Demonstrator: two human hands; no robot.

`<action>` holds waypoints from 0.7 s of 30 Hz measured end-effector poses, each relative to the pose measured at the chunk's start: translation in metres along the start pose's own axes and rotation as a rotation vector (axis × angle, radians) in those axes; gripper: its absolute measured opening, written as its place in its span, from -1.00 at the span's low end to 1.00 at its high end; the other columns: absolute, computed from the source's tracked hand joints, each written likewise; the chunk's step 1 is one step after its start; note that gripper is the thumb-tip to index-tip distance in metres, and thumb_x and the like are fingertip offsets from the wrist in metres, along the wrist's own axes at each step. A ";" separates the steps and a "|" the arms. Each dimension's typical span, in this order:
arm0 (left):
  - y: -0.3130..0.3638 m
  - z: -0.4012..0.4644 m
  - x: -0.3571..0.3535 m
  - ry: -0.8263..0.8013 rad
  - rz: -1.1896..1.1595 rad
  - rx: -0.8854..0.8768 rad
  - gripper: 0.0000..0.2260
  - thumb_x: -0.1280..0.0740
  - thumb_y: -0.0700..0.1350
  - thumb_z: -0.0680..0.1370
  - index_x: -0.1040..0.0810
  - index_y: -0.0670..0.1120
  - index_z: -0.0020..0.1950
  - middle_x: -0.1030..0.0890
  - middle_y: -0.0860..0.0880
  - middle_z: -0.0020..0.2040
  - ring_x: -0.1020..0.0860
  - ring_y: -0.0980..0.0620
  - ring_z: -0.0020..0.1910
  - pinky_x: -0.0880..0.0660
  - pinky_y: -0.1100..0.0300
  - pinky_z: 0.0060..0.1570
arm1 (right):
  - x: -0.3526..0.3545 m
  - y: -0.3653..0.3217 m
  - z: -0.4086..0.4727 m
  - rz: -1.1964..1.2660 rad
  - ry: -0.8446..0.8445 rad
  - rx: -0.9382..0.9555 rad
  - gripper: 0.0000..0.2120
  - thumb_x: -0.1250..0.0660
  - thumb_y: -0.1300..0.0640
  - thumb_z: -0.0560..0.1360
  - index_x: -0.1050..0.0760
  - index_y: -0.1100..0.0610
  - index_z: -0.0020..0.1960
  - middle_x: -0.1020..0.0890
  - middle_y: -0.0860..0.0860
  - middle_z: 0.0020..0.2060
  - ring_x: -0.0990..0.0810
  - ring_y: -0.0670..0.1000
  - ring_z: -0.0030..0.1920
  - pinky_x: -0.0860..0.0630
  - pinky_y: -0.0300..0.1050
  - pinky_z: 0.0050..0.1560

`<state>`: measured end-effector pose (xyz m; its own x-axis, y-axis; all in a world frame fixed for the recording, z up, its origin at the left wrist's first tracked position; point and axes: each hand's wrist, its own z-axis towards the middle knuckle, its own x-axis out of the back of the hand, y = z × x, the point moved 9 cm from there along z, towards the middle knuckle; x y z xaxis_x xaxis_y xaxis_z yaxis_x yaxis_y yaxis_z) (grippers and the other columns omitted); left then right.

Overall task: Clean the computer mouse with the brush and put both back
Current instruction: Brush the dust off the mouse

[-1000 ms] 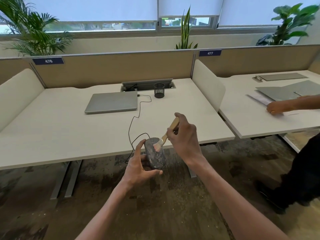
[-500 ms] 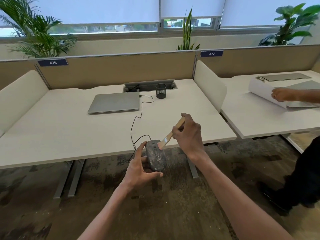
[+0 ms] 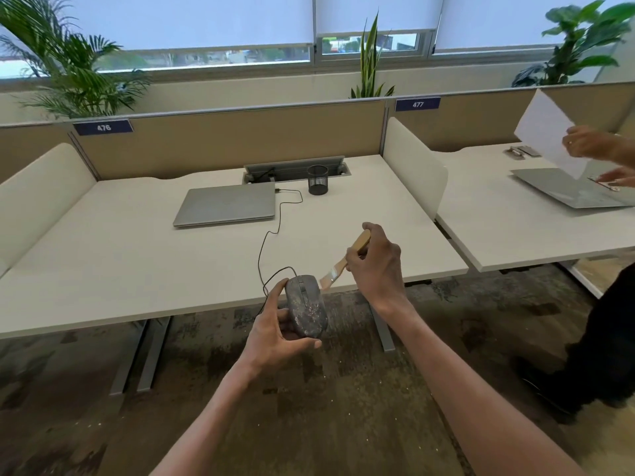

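A dark grey wired computer mouse (image 3: 305, 305), speckled with pale dust, is held in the air just off the front edge of the white desk (image 3: 137, 255). My left hand (image 3: 275, 333) grips it from below and from the left. My right hand (image 3: 376, 266) holds a small wooden-handled brush (image 3: 338, 267). Its pale bristles sit at the mouse's upper right edge, just touching or a hair apart. The mouse's black cable (image 3: 275, 231) loops back over the desk to a closed silver laptop (image 3: 226, 204).
A black mesh pen cup (image 3: 318, 180) stands behind the laptop, near an open cable tray (image 3: 295, 168). White dividers flank the desk. At the neighbouring desk on the right, another person's hands (image 3: 591, 146) hold a white sheet above a second laptop (image 3: 567, 188). Dark carpet lies below.
The brush has swept from the top of the mouse toward its upper right edge. The person on the right has lifted the white sheet off the desk.
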<state>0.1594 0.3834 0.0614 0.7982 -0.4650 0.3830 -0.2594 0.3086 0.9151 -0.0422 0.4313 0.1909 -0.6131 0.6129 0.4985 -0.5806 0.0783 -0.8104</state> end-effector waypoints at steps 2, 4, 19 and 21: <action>-0.001 0.000 0.000 0.004 0.006 0.004 0.10 -0.70 -0.05 0.25 -0.02 0.31 0.54 -0.71 0.01 0.08 -0.70 0.22 0.03 -0.52 0.50 -0.03 | 0.004 0.001 -0.003 -0.006 0.016 0.008 -0.48 -0.38 0.26 0.56 -0.32 0.24 0.48 -0.69 0.19 -0.03 -0.73 0.11 -0.10 -0.68 -0.13 -0.02; 0.000 0.001 -0.002 0.005 0.014 0.001 0.11 -0.70 -0.04 0.25 -0.02 0.30 0.54 -0.70 0.02 0.08 -0.70 0.22 0.02 -0.53 0.49 -0.04 | 0.008 -0.004 -0.007 0.019 0.032 0.037 -0.48 -0.40 0.24 0.56 -0.33 0.22 0.47 -0.71 0.17 -0.03 -0.74 0.06 -0.12 -0.62 -0.36 -0.10; 0.002 0.007 -0.007 0.006 0.020 0.014 0.14 -0.71 -0.04 0.24 -0.02 0.19 0.59 -0.68 0.18 -0.04 -0.70 0.27 -0.09 -0.52 0.52 -0.12 | -0.004 -0.035 -0.027 -0.137 -0.001 0.182 -0.44 -0.42 0.25 0.54 -0.31 0.24 0.48 -0.72 0.18 -0.09 -0.74 0.11 -0.13 -0.70 -0.08 -0.05; 0.002 0.008 -0.006 0.007 0.006 0.010 0.13 -0.71 -0.05 0.24 -0.03 0.19 0.59 -0.68 0.18 -0.05 -0.71 0.25 -0.09 -0.52 0.52 -0.13 | -0.001 -0.038 -0.026 -0.130 0.019 0.181 -0.44 -0.43 0.24 0.54 -0.32 0.23 0.48 -0.72 0.18 -0.06 -0.75 0.12 -0.10 -0.69 -0.09 -0.02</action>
<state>0.1493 0.3802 0.0615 0.8006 -0.4569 0.3876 -0.2698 0.3027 0.9141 -0.0058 0.4477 0.2129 -0.5172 0.6219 0.5880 -0.7420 0.0166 -0.6702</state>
